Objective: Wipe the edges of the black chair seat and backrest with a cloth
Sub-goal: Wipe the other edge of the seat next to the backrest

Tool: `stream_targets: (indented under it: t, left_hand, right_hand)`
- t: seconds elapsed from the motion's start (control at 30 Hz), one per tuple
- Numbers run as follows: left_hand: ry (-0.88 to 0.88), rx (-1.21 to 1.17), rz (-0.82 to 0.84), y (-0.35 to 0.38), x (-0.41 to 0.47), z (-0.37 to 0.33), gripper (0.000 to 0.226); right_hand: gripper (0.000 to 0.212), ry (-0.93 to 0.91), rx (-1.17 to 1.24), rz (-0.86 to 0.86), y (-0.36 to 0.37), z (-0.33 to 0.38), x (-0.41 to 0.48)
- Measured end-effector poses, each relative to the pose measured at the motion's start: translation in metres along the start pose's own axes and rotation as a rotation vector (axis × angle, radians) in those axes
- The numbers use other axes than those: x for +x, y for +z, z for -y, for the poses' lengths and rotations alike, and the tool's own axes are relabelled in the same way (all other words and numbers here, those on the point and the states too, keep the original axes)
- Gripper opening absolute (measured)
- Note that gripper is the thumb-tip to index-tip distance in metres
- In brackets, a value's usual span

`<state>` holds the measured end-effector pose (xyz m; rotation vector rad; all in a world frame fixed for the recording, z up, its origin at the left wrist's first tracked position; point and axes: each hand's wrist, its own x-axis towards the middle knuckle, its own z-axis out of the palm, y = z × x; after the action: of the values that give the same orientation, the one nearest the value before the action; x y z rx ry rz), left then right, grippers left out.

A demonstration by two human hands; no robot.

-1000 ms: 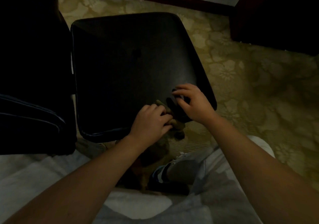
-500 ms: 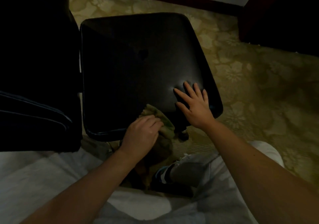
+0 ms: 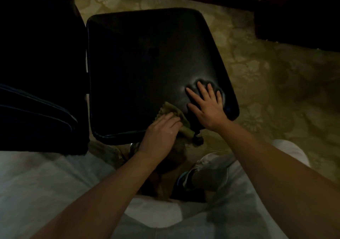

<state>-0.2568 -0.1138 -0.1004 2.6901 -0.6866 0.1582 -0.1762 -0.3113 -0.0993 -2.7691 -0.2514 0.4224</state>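
Cloth point(image 3: 173, 112): seemingly clutched in left hand point(image 3: 159, 135) grip | right hand point(image 3: 208, 108): splayed flat, pressing seat point(image 3: 147, 63)

- We see the chair seat point(image 3: 147, 63) in the middle, on the floor point(image 3: 276, 91).
- The backrest point(image 3: 36, 63) stands just left of the seat.
- The cloth point(image 3: 176, 112) lies on the seat's near edge and hangs down over it.
- The left hand point(image 3: 160, 137) sits on top of the cloth and holds it.
- The right hand point(image 3: 207, 108) lies flat on the seat's near right corner, just right of the cloth.
- We see a shoe point(image 3: 202, 174) on the floor, nearer to us than the seat.
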Motion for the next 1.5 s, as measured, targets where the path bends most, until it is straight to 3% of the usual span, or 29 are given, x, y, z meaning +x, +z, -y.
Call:
stream_targets:
  t: [0.2, 0.43, 0.77, 0.93, 1.17, 1.23, 1.33, 1.5]
  left_hand:
    - [0.024, 0.026, 0.035, -0.014, -0.021, 0.026, 0.033]
    - [-0.012, 0.088, 0.057, -0.005, -0.001, -0.003, 0.041]
    - [-0.016, 0.06, -0.041, -0.01, -0.027, 0.023, 0.034]
    - [-0.077, 0.086, -0.005, 0.0, -0.017, 0.009, 0.041]
    - [-0.025, 0.038, -0.049, -0.011, -0.026, 0.021, 0.034]
    - [-0.065, 0.032, -0.072, -0.015, -0.037, 0.034, 0.026]
    - [-0.154, 0.016, -0.054, -0.016, -0.047, 0.04, 0.039]
    - [-0.182, 0.065, -0.042, -0.007, -0.038, 0.028, 0.033]
  right_hand:
    - [0.058, -0.01, 0.017, -0.042, 0.004, 0.0, -0.002]
    - [0.069, -0.013, -0.027, -0.078, 0.01, 0.002, -0.005]
    - [0.069, -0.005, -0.023, -0.041, 0.005, 0.003, -0.005]
    - [0.069, 0.0, -0.063, -0.047, 0.007, 0.005, -0.006]
    - [0.069, 0.01, -0.052, -0.021, 0.005, 0.007, -0.009]
    - [0.069, 0.015, -0.049, -0.034, 0.006, 0.01, -0.011]
    - [0.069, 0.031, -0.039, -0.049, 0.01, 0.017, -0.014]
    - [0.068, 0.051, -0.008, -0.073, 0.016, 0.026, -0.02]
